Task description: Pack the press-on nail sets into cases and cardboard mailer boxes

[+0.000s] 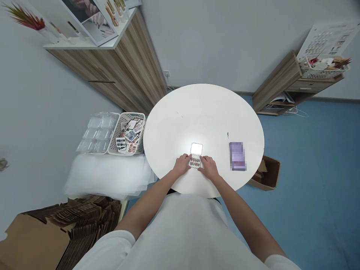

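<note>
A small clear case (195, 154) lies open on the white round table (202, 112), its lid tipped back and rows of coloured press-on nails in its lower half. My left hand (182, 164) grips the case's left edge, fingers curled. On the other side my right hand (208, 167) presses its fingers on the right edge. Both hands rest on the table near its front edge.
A purple blurred card (237, 156) lies at the table's right. To the left stand a white basket of nail packs (128, 134) and a stack of clear trays (97, 132). Flat brown cartons (84, 221) lie lower left; an open cardboard box (267, 173) sits on the floor, right.
</note>
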Tool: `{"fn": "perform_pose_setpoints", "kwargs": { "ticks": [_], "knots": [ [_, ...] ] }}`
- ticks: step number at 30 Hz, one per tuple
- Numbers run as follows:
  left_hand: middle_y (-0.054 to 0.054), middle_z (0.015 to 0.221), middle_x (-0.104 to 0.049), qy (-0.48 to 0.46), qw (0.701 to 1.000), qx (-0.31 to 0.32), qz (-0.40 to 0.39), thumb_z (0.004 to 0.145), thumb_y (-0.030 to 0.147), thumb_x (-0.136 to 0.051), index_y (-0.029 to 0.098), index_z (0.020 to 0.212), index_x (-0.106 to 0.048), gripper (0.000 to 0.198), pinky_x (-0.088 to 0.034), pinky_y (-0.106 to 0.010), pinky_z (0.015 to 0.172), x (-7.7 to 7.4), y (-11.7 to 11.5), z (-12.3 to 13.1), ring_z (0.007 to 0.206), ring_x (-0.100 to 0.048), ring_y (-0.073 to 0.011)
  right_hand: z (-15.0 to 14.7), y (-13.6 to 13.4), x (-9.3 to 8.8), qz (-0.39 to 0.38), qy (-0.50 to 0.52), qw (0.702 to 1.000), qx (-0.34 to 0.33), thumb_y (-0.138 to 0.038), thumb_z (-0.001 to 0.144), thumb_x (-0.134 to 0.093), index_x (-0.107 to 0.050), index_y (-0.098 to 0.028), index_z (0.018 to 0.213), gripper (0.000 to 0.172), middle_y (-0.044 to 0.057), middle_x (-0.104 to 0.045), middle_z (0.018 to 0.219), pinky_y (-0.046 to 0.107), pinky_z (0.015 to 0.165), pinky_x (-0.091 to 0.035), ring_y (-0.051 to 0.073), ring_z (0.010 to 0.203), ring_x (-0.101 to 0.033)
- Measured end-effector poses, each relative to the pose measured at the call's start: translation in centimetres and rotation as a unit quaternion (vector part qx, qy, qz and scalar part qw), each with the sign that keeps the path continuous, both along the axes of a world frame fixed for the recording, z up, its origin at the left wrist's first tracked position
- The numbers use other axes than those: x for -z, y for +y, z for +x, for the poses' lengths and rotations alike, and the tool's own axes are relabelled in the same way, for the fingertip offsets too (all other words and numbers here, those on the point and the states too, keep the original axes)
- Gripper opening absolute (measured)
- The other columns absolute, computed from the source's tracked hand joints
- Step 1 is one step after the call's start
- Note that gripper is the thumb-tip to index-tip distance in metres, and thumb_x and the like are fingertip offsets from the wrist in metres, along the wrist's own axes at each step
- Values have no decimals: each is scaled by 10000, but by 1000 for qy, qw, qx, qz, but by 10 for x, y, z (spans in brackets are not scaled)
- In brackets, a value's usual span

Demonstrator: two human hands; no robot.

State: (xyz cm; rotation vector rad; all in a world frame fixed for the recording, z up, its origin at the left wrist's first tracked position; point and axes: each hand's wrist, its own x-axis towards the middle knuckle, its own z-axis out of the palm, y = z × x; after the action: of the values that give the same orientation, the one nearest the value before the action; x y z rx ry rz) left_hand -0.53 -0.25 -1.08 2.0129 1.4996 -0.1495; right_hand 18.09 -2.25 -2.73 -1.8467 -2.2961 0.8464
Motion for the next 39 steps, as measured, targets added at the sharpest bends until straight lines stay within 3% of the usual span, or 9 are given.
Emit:
{"fn": "perform_pose_setpoints", "kwargs": {
  "ticks": [11, 17, 19, 22, 26, 29, 33, 39],
  "knots": [
    [-85, 1134, -409, -124, 990, -58, -23, 671, 148, -572, 241, 1311, -275, 712, -384, -284, 739, 7, -3, -2, 987, -476, -232, -3, -1, -4, -6, -13, 1000, 3, -313, 714, -588, -360, -241, 1263, 599, 92, -478, 1170, 364, 817, -348, 260, 1053, -399],
    [-105, 1149, -418, -177, 976, -120, -31, 647, 153, -601, 201, 1315, -281, 742, -389, -293, 781, 11, -8, -3, 969, -489, -218, -3, -7, -5, -35, 69, 995, 66, -259, 690, -586, -311, -223, 1299, 669, 95, -469, 1172, 374, 849, -366, 261, 1079, -405],
    [-101, 1113, -444, -198, 967, -155, -40, 651, 177, -605, 189, 1289, -330, 695, -398, -291, 777, 12, -11, -3, 888, -512, -192, -3, -10, -4, -67, 129, 981, 124, -255, 684, -579, -298, -221, 1304, 682, 90, -465, 1168, 358, 845, -389, 240, 1055, -439],
    [-79, 1031, -484, -208, 955, -206, -54, 671, 206, -586, 184, 1198, -448, 545, -410, -281, 749, 12, -13, -2, 800, -518, -160, -4, -13, 0, -136, 238, 938, 211, -268, 661, -584, -300, -230, 1296, 697, 72, -469, 1140, 323, 798, -437, 188, 938, -516],
    [-49, 925, -540, -233, 940, -238, -69, 661, 196, -585, 189, 1039, -569, 378, -416, -273, 711, 10, -13, 2, 746, -513, -147, -7, -12, 0, -185, 336, 889, 249, -225, 595, -613, -420, -251, 1206, 642, 39, -505, 1057, 298, 717, -472, 154, 818, -544],
    [-42, 891, -574, -278, 913, -289, -74, 640, 193, -621, 187, 985, -590, 347, -422, -269, 696, 10, -18, 5, 704, -511, -132, -8, -13, -6, -181, 351, 884, 251, -196, 572, -613, -481, -246, 1147, 593, 32, -513, 1019, 295, 689, -477, 146, 780, -539],
    [-52, 886, -572, -348, 856, -374, -74, 658, 265, -639, 172, 973, -573, 335, -433, -260, 679, 5, -28, 6, 683, -525, -112, -6, -21, -20, -161, 365, 879, 261, -206, 588, -601, -437, -241, 1202, 637, 42, -478, 1072, 293, 717, -475, 141, 822, -522],
    [-16, 770, -552, -435, 799, -409, -78, 619, 286, -679, 161, 920, -546, 351, -436, -233, 597, -14, -40, 12, 592, -506, -79, 0, -36, -46, -144, 402, 870, 247, -221, 613, -599, -429, -246, 1217, 628, 49, -455, 1081, 291, 723, -478, 133, 839, -511]
  ]
}}
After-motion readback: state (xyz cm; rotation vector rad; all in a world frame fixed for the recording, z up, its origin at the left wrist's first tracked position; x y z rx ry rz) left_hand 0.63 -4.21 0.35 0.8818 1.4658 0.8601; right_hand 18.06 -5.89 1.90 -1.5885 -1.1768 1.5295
